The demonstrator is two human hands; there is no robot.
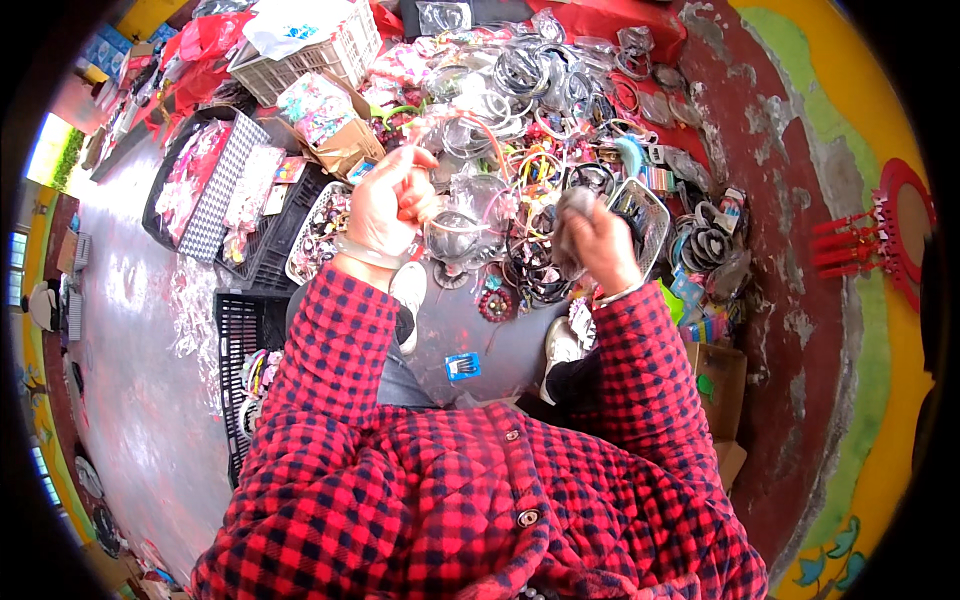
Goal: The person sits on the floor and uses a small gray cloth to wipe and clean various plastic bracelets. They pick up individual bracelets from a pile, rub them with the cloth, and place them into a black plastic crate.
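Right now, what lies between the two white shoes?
The head view shows grey floor, a flat blue card and, farther forward, a round dark red ornament.

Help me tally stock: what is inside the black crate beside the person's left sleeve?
The black crate holds some colourful band-like pieces. The plaid left sleeve covers its right side, so anything beneath that cannot be seen.

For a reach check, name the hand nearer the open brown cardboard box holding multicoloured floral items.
Left. The left hand appears just below and right of the box; the right hand is much farther right.
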